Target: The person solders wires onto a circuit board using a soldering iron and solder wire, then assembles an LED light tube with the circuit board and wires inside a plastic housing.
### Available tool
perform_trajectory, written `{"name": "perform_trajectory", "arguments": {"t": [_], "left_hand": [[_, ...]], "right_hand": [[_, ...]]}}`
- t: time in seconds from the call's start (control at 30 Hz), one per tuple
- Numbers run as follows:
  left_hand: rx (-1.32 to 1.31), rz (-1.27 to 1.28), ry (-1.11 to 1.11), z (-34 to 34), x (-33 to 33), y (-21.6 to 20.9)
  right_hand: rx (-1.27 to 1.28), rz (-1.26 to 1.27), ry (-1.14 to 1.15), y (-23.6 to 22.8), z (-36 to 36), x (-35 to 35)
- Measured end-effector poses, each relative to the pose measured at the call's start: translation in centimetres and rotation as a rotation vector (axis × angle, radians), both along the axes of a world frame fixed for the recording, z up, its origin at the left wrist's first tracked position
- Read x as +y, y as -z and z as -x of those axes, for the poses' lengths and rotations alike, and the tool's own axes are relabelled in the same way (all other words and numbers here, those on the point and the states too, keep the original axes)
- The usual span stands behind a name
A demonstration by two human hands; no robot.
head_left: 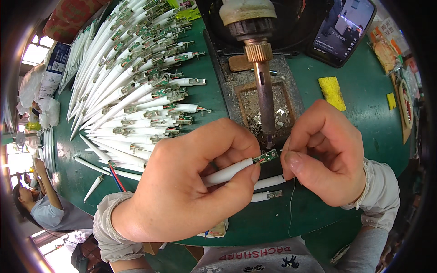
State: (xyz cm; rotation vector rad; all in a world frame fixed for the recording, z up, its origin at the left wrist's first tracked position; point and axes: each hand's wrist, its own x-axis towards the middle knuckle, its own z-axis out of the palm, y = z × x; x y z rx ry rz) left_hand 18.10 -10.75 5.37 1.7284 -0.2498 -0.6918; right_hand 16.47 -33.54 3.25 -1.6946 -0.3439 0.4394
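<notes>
My left hand (pixel 182 191) is closed around a white pen-shaped tube (pixel 227 172), its end pointing right. A small green circuit board (pixel 266 157) sticks out of that end, just below the tip of the soldering iron (pixel 265 102); whether they touch I cannot tell. Thumb and forefinger of my right hand (pixel 330 157) pinch a thin solder wire (pixel 291 210). Its short end shows by the fingertips near the board, and the rest hangs toward the table's front edge. Under my hands lie two more white tubes (pixel 260 196), partly hidden.
A large fanned pile of white tubes (pixel 123 86) with boards fills the left. The iron stands over a dark stand with a scrap-filled tray (pixel 248 119). A phone (pixel 339 34), a yellow sponge (pixel 332 93) and bags lie at the right. Another person (pixel 50 204) is at far left.
</notes>
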Motion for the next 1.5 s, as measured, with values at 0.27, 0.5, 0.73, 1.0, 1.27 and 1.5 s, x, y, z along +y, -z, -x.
{"name": "perform_trajectory", "arguments": {"t": [0.27,0.5,0.73,1.0,1.27,1.5], "left_hand": [[-0.312,-0.111,0.141,0.1,0.1,0.5],[-0.636,-0.173,0.159,0.5,-0.4,0.4],[-0.705,-0.213,0.181,0.6,-0.3,0.8],[-0.722,-0.174,0.198,0.8,-0.2,0.8],[-0.656,-0.152,0.221,0.7,-0.2,0.0],[-0.834,-0.316,0.211,1.7,1.0,-2.4]], "right_hand": [[0.033,0.033,0.005,-0.1,0.2,0.1],[-0.125,0.085,-0.023,0.2,0.1,0.2],[-0.221,0.101,0.001,0.5,0.1,0.5],[-0.180,0.055,-0.048,0.4,-0.1,0.1],[-0.267,0.118,-0.127,-0.2,-0.5,-0.6],[0.231,-0.237,-0.019,-0.1,1.0,0.0]]}}
